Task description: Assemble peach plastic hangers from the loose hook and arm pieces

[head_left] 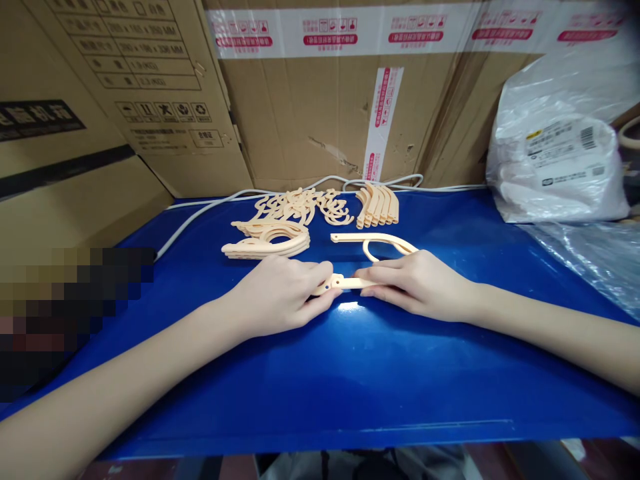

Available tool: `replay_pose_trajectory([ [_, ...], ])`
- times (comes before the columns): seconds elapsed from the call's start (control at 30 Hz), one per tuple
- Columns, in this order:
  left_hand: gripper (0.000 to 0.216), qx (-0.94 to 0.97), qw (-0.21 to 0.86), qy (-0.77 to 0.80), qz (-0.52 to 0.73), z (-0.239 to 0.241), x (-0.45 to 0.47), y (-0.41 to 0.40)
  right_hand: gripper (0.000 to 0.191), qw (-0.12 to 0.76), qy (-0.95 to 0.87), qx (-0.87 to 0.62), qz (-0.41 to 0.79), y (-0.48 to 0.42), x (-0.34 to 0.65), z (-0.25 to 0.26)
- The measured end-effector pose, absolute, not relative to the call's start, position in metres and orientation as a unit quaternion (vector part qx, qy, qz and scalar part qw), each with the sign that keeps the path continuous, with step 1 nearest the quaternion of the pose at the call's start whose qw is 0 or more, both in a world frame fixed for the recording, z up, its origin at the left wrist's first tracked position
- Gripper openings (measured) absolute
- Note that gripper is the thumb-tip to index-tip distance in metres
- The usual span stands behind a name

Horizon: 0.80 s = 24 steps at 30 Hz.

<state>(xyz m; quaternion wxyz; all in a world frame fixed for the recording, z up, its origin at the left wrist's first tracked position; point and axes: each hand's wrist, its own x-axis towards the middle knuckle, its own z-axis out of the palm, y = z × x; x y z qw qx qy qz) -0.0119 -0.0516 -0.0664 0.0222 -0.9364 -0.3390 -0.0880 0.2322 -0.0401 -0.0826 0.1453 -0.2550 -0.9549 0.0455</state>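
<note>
My left hand point(287, 293) pinches a flat cream plastic hanger piece with a small dark hole, mostly covered by the fingers. From the other side, my right hand point(417, 283) grips a cream hanger arm point(353, 283). Its holed end meets the left piece between my fingertips, low over the blue table. Just behind the right hand lies another cream hanger piece point(357, 237), straight at one end and curved at the other, with a loop below. A stack of curved hanger pieces point(270, 248) sits beyond the left hand.
Loose cream hooks point(300, 205) lie heaped at the back, beside a row of curved arms point(379, 205). A white cable point(200, 212) runs along the cardboard boxes point(320, 120). A plastic-wrapped white package point(557, 160) stands at the right on the blue table point(350, 387).
</note>
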Motion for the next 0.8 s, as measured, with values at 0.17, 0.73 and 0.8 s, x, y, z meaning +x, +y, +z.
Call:
replay_pose_trajectory([
  [0.17, 0.032, -0.933, -0.002, -0.351, -0.082, -0.0654, -0.0112, -0.0515, 0.031, 0.152, -0.958, -0.242, 0.02, -0.0411, 0.2313, -0.0816],
  [0.73, 0.039, -0.908, -0.078, -0.397, -0.11, -0.0679, -0.0097, -0.0479, 0.032, 0.174, -0.954, -0.236, -0.069, -0.0404, 0.2317, -0.0849],
  [0.8, 0.04, -0.905, -0.081, -0.402, -0.111, -0.0676, -0.0096, -0.0478, 0.033, 0.172, -0.953, -0.237, -0.078, -0.0407, 0.2318, -0.0852],
])
